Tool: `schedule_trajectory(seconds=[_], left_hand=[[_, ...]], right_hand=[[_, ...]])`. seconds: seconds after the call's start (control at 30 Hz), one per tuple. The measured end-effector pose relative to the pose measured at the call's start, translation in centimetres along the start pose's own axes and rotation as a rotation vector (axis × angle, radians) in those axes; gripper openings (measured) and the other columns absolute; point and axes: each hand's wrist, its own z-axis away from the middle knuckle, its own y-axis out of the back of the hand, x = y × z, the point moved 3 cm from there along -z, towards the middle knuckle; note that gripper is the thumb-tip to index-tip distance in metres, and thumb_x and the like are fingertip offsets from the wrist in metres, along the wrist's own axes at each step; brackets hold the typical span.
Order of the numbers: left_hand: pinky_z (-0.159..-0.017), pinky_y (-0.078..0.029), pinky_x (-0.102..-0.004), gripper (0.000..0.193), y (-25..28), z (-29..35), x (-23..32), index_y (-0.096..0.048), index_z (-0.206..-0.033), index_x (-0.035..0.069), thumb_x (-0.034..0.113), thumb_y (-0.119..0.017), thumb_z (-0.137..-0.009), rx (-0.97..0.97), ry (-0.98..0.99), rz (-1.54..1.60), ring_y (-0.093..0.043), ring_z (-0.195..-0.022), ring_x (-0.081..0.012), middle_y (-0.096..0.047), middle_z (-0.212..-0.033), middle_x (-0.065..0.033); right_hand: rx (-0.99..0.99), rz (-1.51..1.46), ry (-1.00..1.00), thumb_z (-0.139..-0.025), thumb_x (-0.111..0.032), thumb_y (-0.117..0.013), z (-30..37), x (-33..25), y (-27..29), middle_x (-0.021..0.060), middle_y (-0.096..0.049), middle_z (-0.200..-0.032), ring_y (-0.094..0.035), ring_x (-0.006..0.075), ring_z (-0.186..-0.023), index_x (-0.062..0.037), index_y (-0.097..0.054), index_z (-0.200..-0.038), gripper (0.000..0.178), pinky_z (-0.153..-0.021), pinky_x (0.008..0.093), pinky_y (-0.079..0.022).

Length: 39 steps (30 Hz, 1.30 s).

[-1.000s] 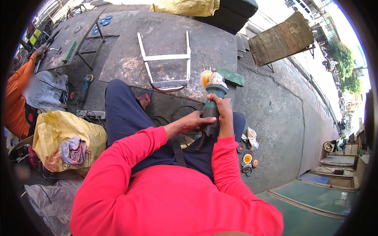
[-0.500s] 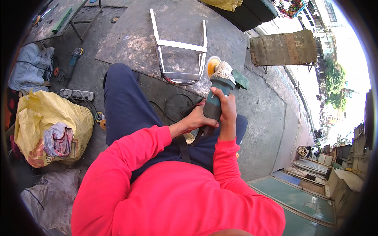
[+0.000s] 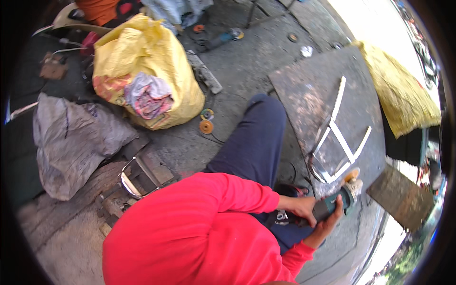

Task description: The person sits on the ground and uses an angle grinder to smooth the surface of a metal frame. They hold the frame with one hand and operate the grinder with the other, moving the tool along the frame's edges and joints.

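My left hand (image 3: 304,207) is closed round the rear part of an angle grinder (image 3: 327,205) with a dark teal body. My right hand (image 3: 331,222) grips the same tool further forward, close to its metal head. An orange-yellow disc (image 3: 351,175) is fitted at the front. Just beyond the disc lies a shiny metal frame (image 3: 342,141) with two long legs and a crossbar. It rests on a worn, stained board (image 3: 308,90) on the ground. Whether the disc touches the frame, I cannot tell.
At the left stand a yellow sack (image 3: 185,90) with a rag (image 3: 148,95) on it and a grey sack (image 3: 76,142). A second grinder (image 3: 219,41), a power strip (image 3: 204,72) and loose discs (image 3: 206,127) lie nearby. A wooden tabletop (image 3: 401,197) stands at the right.
My view has swung to the left, so the frame, board and grinder now appear further right and tilted. Both hands keep their hold on the grinder.
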Motion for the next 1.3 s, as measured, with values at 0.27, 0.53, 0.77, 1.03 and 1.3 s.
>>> schedule_trajectory(seconds=[0.27, 0.53, 0.77, 1.03, 1.3], left_hand=[[-0.064, -0.053, -0.0331, 0.049, 2.7, 0.7, 2.7, -0.065, -0.097, -0.003, 0.017, -0.084, -0.056, 0.065, -0.086, -0.022, -0.068, -0.072, -0.0191, -0.070, -0.079, -0.0115], [-0.063, -0.053, -0.0340, 0.041, 3.0, 0.6, 2.7, -0.068, -0.089, -0.004, 0.014, -0.084, -0.055, 0.122, -0.124, -0.089, -0.067, -0.070, -0.0182, -0.071, -0.078, -0.0104], [-0.057, -0.052, -0.0352, 0.039, 2.2, 1.6, 1.6, -0.065, -0.086, -0.005, 0.017, -0.083, -0.059, 0.096, -0.112, -0.171, -0.068, -0.063, -0.0197, -0.069, -0.072, -0.0115], [-0.049, -0.053, -0.0334, 0.032, 0.0, 2.3, 2.1, -0.066, -0.084, -0.005, 0.013, -0.081, -0.062, 0.030, -0.095, -0.218, -0.068, -0.059, -0.0187, -0.069, -0.070, -0.0114], [-0.057, -0.052, -0.0332, 0.039, -1.0, -0.1, 0.3, -0.066, -0.087, -0.007, 0.017, -0.082, -0.060, 0.002, -0.145, -0.214, -0.065, -0.064, -0.0155, -0.069, -0.073, -0.0113]], right_hand=[[-0.124, 0.126, 0.037, -0.088, -0.046, -0.069, -2.9, -0.2, -1.9, 0.0077, -0.064, -0.080, -0.063, 0.0171, -0.074, -0.0016, -0.063, -0.093, 0.045, -0.068, 0.0306, -0.051], [-0.141, -0.019, 0.052, -0.088, -0.046, -0.069, -3.3, 0.9, -1.9, 0.0082, -0.064, -0.083, -0.064, 0.0174, -0.075, -0.0014, -0.063, -0.096, 0.045, -0.070, 0.0308, -0.052], [-0.261, -0.111, 0.052, -0.088, -0.045, -0.068, -2.1, 1.5, -0.5, 0.0091, -0.065, -0.086, -0.064, 0.0183, -0.078, -0.0012, -0.062, -0.101, 0.046, -0.072, 0.0318, -0.053], [-0.150, -0.121, 0.110, -0.090, -0.039, -0.069, -0.2, 1.2, 2.2, 0.0078, -0.063, -0.091, -0.063, 0.0180, -0.083, 0.0006, -0.061, -0.101, 0.042, -0.077, 0.0320, -0.051], [-0.214, 0.006, 0.147, -0.095, -0.052, -0.060, 0.5, 2.7, 11.7, 0.0126, -0.063, -0.111, -0.063, 0.0200, -0.093, 0.0012, -0.056, -0.121, 0.059, -0.083, 0.0330, -0.052]])
